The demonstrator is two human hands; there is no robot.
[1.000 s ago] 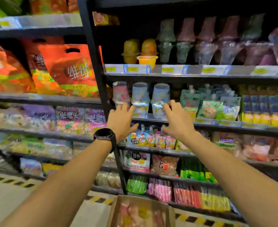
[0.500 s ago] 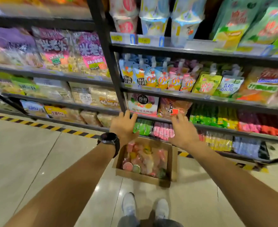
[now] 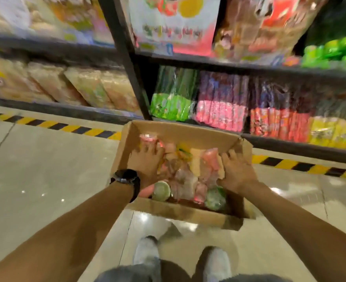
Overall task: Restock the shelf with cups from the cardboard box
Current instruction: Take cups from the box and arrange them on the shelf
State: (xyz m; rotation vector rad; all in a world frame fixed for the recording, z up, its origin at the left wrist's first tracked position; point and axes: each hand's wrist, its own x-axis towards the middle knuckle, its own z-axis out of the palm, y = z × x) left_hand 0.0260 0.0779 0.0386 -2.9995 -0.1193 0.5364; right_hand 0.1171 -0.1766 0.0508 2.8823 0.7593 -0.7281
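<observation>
1. Cups (image 3: 188, 171): a loose, mixed pile inside the cardboard box (image 3: 180, 131), lying at all angles. Motion blur hides the detail.
2. The box sits on the tiled floor (image 3: 45, 169), flaps open, its far edge just beside the bottom shelf (image 3: 290, 143) and at the foot of the black upright post (image 3: 131, 74).
3. Left hand (image 3: 147, 161): inside the box on the left side, palm down on the cups, fingers straight and spread. Released, not grasping. Black watch (image 3: 125, 177) on that wrist.
4. Right hand (image 3: 238, 171): on the right side of the box near its right wall, palm down, fingers splayed and touching the pile. It reads as released too, though blur makes this less certain.
5. Distinct items: a green-lidded cup (image 3: 161, 190) by the near wall just beside the left wrist, a second green cup (image 3: 214, 198) below the right hand, and a pink cup (image 3: 210, 159) between the hands.
6. Bottom shelf right of the post, left to right: green packs (image 3: 170, 106), pink packs (image 3: 221, 112), orange-red packs (image 3: 278, 123), yellow packs (image 3: 335, 133).
7. Left of the post: beige bags (image 3: 76, 86) leaning on the low shelf.
8. Yellow-black hazard tape (image 3: 66, 127) runs along the floor in front of the shelving, passing behind the box.
9. Two pale shoes (image 3: 145, 251) stand near the box's near wall.
</observation>
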